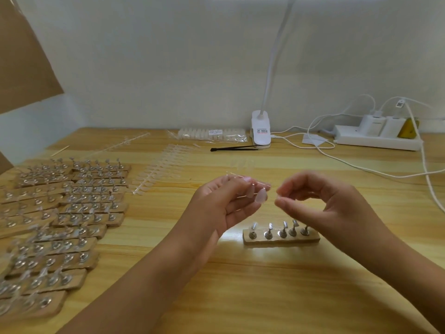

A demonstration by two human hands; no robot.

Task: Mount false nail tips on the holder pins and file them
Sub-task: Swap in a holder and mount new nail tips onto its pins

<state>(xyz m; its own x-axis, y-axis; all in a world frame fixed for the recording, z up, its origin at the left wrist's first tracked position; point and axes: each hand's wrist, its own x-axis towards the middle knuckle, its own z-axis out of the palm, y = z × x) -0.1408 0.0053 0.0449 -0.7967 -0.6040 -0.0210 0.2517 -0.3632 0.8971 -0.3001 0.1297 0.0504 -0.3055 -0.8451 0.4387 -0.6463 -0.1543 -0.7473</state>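
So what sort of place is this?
Most likely a small workbench for making press-on nails, not a salon. Dozens of wooden holder blocks with metal pins fill the left of the pale wooden table, clear plastic strips of false nail tips lie beside them, and a white clip-on lamp stands behind.

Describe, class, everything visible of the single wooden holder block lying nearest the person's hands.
The holder block is a short, pale wooden bar lying flat on the table. Five metal pins on round bases stand in a row along it, leaning slightly. The right hand is held above its right end, apparently not touching.
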